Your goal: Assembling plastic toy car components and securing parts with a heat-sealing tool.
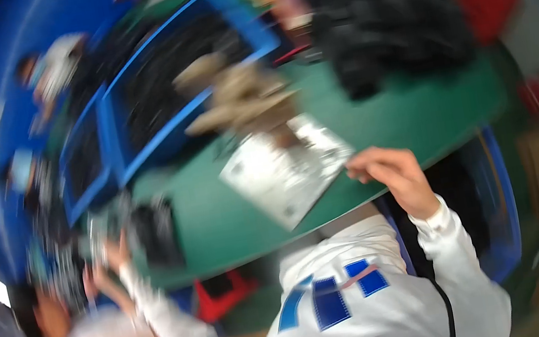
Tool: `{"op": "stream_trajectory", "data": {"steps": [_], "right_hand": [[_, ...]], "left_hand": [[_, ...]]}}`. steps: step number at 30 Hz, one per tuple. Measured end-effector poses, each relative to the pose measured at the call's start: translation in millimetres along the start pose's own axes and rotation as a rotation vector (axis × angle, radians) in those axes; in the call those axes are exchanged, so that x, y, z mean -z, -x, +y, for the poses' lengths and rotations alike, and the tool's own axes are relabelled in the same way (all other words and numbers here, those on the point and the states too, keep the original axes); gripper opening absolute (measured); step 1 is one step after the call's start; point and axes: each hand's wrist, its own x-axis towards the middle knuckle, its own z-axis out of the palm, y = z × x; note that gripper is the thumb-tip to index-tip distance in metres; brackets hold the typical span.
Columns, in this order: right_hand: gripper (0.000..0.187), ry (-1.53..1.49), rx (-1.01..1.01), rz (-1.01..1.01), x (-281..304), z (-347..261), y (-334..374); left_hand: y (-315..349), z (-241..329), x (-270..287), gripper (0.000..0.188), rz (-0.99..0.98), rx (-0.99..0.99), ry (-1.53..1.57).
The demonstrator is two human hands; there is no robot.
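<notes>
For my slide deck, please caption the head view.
Right hand beside a silvery sheet on a green table; left hand near a dark bundle.

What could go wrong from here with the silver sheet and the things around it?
The silver sheet has a corner close to the near edge of the table; a knock might push it over.

The brown pile overlaps the sheet's far side in this view, so pulling the sheet could perhaps disturb it, though blur hides any contact.

The right hand is at the sheet's right corner while the left hand is far off, so steadying it could be harder.
</notes>
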Motion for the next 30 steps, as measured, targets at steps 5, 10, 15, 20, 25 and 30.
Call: {"op": "stream_trajectory", "data": {"steps": [5,10,15,20,25,30], "right_hand": [[0.019,0.295,0.310,0.669,69,-20,1],[0.018,0.701,0.575,0.963,119,-41,-18],[0.035,0.969,0.683,0.524,47,-28,-88],[0.054,1.238,0.460,0.657,32,5,-147],[0.048,1.277,0.484,0.756,26,11,-155],[0.042,1.129,0.711,0.823,28,11,-163]], "left_hand": [[-44,-51,-46,0.081,0.091,0.067,0.112],[-47,-28,-58,0.073,0.047,-0.033,0.406],[-4,-9,-34,0.064,0.267,-0.087,0.206],[92,99,1,0.045,0.363,-0.266,0.269],[156,166,8,0.035,0.287,-0.430,0.470],[175,224,-5,0.028,0.130,-0.560,0.541]]}}
